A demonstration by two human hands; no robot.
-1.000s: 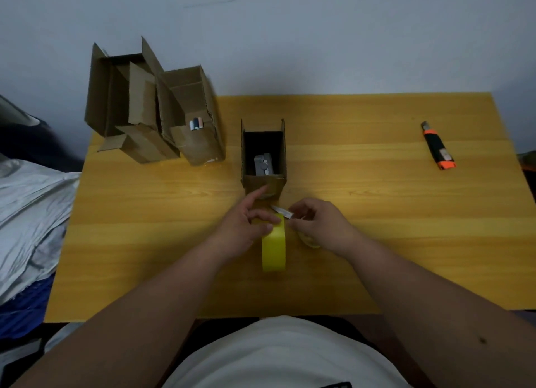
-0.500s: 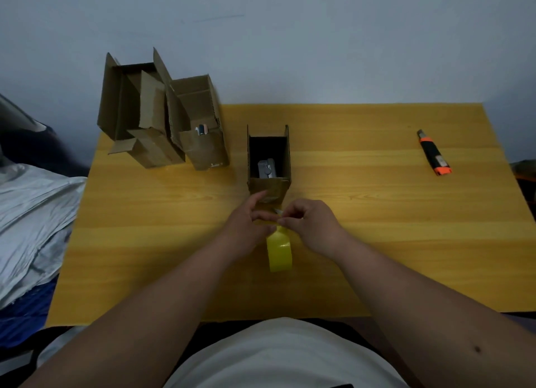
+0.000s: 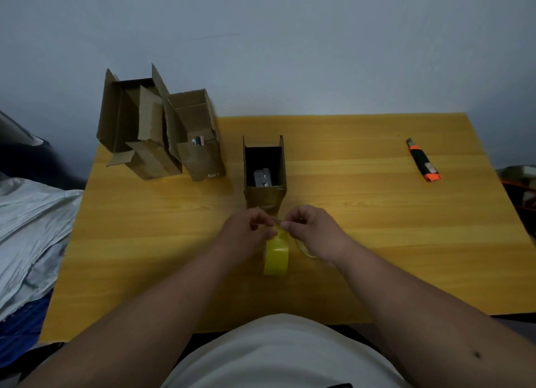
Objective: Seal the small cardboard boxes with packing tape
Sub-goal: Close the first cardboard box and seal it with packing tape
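A yellow roll of packing tape (image 3: 276, 257) stands on edge on the wooden table (image 3: 377, 228), just in front of me. My left hand (image 3: 246, 231) holds the roll's top from the left. My right hand (image 3: 313, 231) pinches the tape's loose end at the top of the roll, its fingers meeting those of the left hand. Right behind both hands a small open cardboard box (image 3: 264, 173) stands with a grey metal object inside. Two more open boxes, a larger one (image 3: 136, 132) and a smaller one (image 3: 197, 138), stand at the table's back left.
An orange and black utility knife (image 3: 423, 164) lies at the back right of the table. A clear ring-shaped object (image 3: 304, 250), partly hidden, lies under my right wrist. Grey and blue fabric (image 3: 26, 237) is piled off the table's left edge. A wall rises behind the table.
My two hands have drawn together over the top of the tape roll. A small shiny piece that the right hand held a second ago is no longer visible.
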